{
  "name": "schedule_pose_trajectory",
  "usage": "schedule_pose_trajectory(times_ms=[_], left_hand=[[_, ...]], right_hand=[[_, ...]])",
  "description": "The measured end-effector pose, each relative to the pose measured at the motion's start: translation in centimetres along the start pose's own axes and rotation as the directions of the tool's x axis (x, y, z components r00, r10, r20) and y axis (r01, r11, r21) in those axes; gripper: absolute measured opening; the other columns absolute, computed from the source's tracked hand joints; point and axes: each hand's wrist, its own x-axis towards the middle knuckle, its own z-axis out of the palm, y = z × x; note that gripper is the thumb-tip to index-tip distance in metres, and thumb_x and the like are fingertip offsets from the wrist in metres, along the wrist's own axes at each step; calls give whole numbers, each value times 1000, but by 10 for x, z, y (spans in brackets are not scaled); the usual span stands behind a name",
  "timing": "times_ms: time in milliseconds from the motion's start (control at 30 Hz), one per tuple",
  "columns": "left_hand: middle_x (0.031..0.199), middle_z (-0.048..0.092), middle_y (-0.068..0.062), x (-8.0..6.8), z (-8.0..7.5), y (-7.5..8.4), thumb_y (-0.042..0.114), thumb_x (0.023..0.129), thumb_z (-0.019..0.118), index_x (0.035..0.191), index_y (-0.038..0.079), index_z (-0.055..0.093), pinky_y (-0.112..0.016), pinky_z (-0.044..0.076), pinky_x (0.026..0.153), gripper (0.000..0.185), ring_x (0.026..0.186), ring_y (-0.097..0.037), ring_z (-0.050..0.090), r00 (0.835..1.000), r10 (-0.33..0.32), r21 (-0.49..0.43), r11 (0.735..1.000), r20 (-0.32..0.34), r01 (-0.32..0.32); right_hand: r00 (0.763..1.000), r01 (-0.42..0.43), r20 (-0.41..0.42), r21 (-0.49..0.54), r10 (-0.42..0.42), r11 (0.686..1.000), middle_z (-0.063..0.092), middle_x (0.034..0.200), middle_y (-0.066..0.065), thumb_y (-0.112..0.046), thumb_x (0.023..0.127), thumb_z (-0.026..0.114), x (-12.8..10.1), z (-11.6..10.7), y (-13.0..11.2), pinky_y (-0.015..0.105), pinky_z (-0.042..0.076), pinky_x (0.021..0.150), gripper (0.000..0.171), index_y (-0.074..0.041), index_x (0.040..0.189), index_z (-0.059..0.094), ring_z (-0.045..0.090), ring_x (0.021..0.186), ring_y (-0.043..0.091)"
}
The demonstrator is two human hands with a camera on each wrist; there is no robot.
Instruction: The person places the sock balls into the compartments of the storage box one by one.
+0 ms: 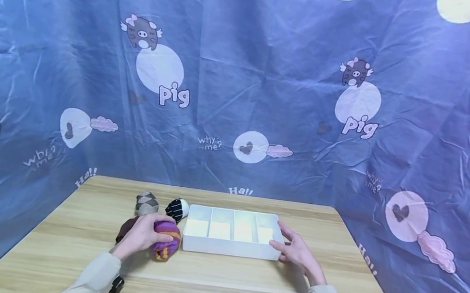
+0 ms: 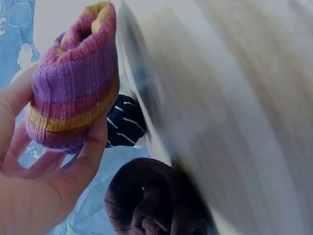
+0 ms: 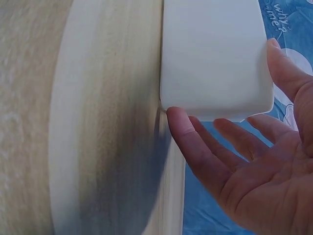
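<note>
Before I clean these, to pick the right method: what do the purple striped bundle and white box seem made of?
Purple striped bundle: matte knit, perhaps wool or acrylic; ribbed stitches show. White box: probably smooth, rigid plastic, judging by its even wall and rounded corners.

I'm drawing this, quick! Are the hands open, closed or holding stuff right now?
Left hand: holding the rolled-up striped sock.
Right hand: holding the white four-compartment box at one end.

The blue curtain (image 1: 231,33) reads "pig", "Ha!!" and, faintly, apparently "why? me?".
</note>
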Motion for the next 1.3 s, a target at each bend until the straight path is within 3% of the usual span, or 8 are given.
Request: schedule_pose_trajectory(times_ms=[167,333,533,833,967,1200,1300], left_hand=[[109,70,-6,4,-5,2,29,70,87,113,19,72,-39,51,78,47,94,-22,64,997,47,7,999,-63,-47],[110,71,-8,10,-9,5,26,70,88,115,16,72,-39,52,81,49,98,-25,65,982,87,-21,996,-165,-91],[114,70,-9,18,-9,12,27,72,87,118,15,71,-42,53,82,50,101,-27,64,965,76,-74,992,-252,-98],[118,69,-11,21,0,20,27,71,88,119,15,71,-46,52,85,51,104,-31,64,933,37,-119,989,-357,-85],[121,66,-11,25,5,23,27,71,88,119,15,71,-45,51,86,52,105,-31,62,922,32,-150,984,-386,-97],[121,61,-11,34,10,34,22,73,87,121,13,70,-39,54,86,51,105,-29,62,944,8,-288,952,-330,-108],[118,64,-9,37,12,38,25,72,88,119,16,71,-40,53,86,51,104,-28,62,948,21,-289,950,-316,-118]], right_hand=[[1000,-14,-19,-12,14,1000,24,158,23,-20,89,72,0,2,0,35,57,63,83,-12,156,24,64,104,24],[1000,7,-6,-14,-7,1000,22,159,24,-20,90,71,0,1,2,36,58,68,82,-11,156,23,61,114,31],[1000,17,1,9,-17,1000,20,157,29,-16,92,69,-3,-1,3,39,59,78,80,-9,156,22,63,110,30],[1000,25,4,3,-25,1000,21,156,31,-14,92,68,-2,1,4,39,59,78,78,-9,156,24,67,100,25],[999,37,9,27,-38,999,21,156,32,-13,92,67,-3,2,6,40,58,81,77,-7,155,23,65,106,31],[998,63,12,15,-64,998,24,155,31,-14,94,64,-5,0,6,40,56,88,74,-3,154,23,52,126,43],[998,62,4,15,-62,998,27,155,29,-16,94,65,-5,0,7,40,57,88,73,-3,154,25,50,128,44]])
